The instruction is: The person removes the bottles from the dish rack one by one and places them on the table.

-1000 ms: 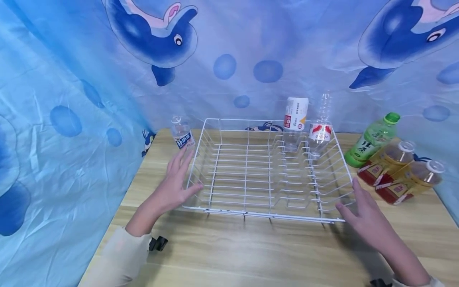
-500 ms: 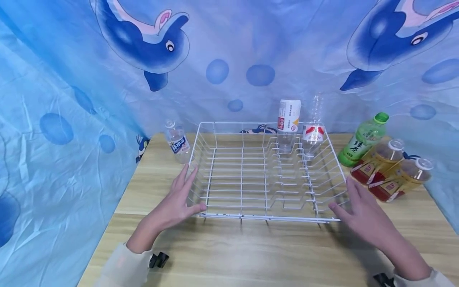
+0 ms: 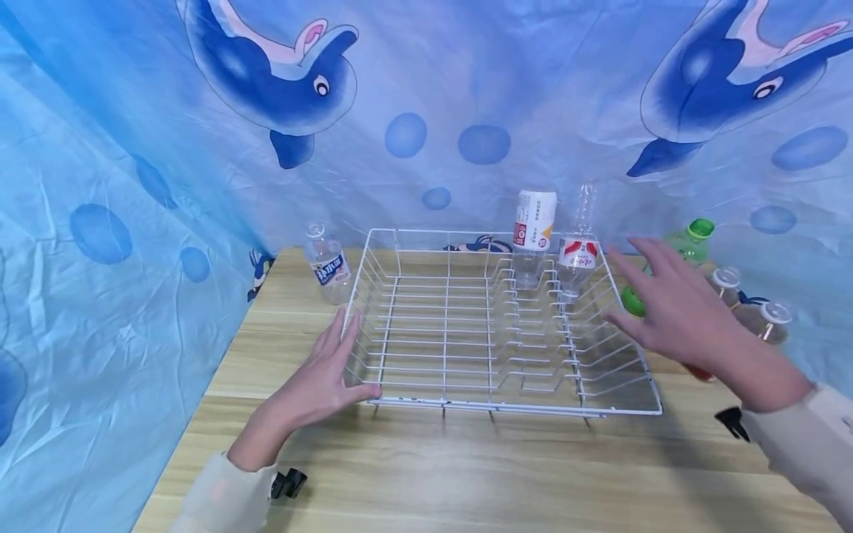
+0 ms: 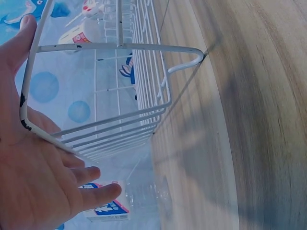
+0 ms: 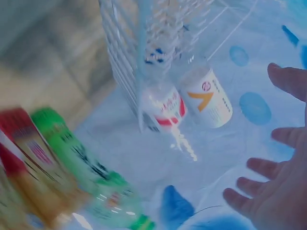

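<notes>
A white wire dish rack (image 3: 533, 407) stands on the wooden table. My left hand (image 3: 320, 381) rests on its front left corner, thumb over the rim and fingers spread along the outside; the left wrist view shows the rack's rim (image 4: 120, 46) against the palm. My right hand (image 3: 686, 311) is raised beyond the rack's right side, fingers extended and holding nothing. It partly covers a green tea bottle (image 3: 693, 243). Inside the rack's back right part stand a clear bottle with a white label (image 3: 535, 222) and a clear bottle with a red and white label (image 3: 578, 253).
Outside the rack's left side stands a clear bottle with a blue label (image 3: 331, 269). Two amber bottles with red labels (image 5: 36, 151) stand at the right, mostly hidden behind my right arm in the head view. A blue dolphin-printed cloth (image 3: 426, 74) hangs behind.
My right hand has left the rack's front right corner and risen up and away, over the green tea bottle. My left hand stays at the left corner.
</notes>
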Motion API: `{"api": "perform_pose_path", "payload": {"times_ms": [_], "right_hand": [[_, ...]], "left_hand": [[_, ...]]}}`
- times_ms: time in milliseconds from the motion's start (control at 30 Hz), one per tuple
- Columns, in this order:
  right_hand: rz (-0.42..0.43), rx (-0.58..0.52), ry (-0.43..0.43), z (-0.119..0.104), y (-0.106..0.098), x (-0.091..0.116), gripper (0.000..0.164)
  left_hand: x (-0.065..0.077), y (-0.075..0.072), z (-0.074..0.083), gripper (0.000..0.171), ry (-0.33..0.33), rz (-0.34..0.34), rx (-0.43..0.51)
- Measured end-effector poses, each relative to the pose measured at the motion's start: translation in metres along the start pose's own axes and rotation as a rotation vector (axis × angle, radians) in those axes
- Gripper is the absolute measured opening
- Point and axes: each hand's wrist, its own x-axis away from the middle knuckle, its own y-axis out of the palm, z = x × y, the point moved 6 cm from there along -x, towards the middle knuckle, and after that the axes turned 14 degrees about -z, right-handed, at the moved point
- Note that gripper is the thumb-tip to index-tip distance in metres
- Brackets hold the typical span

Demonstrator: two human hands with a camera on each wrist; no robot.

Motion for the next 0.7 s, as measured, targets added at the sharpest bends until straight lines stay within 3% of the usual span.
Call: {"api": "perform_pose_path", "payload": {"times_ms": [167,333,533,700], "right_hand": [[-0.006,0.166,-0.140,-0.006,-0.017,-0.040,0.097],[-0.061,0.349,-0.245,-0.012,-0.021,-0.081,0.089],[-0.191,0.529,-0.296,-0.020,-0.008,-0.123,0.079],[-0.270,0.658,-0.323,-0.024,0.017,-0.149,0.075]], "left_hand": [[0.001,0.002,-0.002,0.125,-0.020,-0.018,-0.016],[0.000,0.003,-0.004,0.128,-0.022,-0.023,0.001],[0.000,0.004,-0.006,0.133,-0.033,-0.025,0.012],[0.000,0.008,-0.008,0.136,-0.040,-0.027,0.067]]}}
